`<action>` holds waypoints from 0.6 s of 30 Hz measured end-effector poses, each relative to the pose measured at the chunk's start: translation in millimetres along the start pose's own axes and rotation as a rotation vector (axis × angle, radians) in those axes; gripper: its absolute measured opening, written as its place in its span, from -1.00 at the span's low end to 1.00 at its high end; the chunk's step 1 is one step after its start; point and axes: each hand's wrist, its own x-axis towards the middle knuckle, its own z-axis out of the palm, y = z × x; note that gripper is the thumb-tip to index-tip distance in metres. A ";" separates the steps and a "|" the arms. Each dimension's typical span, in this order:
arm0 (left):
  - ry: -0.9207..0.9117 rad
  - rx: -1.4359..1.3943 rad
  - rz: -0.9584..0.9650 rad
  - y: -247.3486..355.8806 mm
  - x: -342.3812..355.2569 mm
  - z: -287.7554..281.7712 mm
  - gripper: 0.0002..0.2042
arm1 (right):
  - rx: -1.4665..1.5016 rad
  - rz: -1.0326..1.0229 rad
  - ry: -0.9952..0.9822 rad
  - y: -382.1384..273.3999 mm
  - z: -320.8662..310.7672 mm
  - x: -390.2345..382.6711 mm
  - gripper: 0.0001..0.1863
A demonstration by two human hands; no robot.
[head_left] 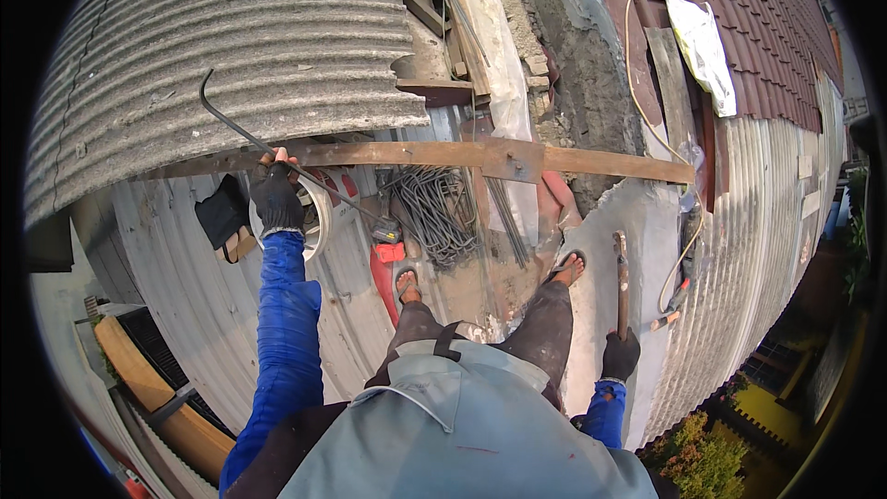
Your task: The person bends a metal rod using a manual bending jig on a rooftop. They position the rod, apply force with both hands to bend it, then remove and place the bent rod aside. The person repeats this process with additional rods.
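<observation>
My left hand (279,196), in a dark fingerless glove, is closed around a long, dark crowbar (236,127). Its hooked end points up and left over the corrugated roof sheet, and its shaft slants down to the right across a wooden beam (397,154). A brown patch piece (514,161) sits on the beam's middle. Low on the right, my gloved right hand (620,355) grips a hammer (622,291) by its handle, head pointing away from me. Just behind my left hand stands a round white bucket (321,220), partly hidden by it.
Bent steel rods (434,212) lie heaped beyond my feet, beside a cordless power tool (386,233). A black bag (222,211) rests at left. On the right, a pale cable (631,55) runs past a white sack (699,46). Corrugated sheeting (739,249) slopes toward a drop.
</observation>
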 end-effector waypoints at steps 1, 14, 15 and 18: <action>0.067 -0.031 -0.149 -13.0 -9.0 -13.3 -0.86 | 0.014 -0.013 0.002 -2.3 1.3 1.1 -0.74; 0.169 -0.137 -0.631 -143.1 -115.0 -87.3 -0.79 | 0.094 -0.058 -0.038 -15.5 5.5 14.1 -0.71; 0.183 -0.185 -0.622 -143.2 -117.0 -85.6 -0.78 | 0.103 -0.056 -0.048 -17.1 6.0 15.4 -0.70; 0.163 -0.249 -0.576 -140.6 -117.7 -81.3 -0.72 | 0.158 -0.025 -0.084 -21.9 7.4 15.6 -0.70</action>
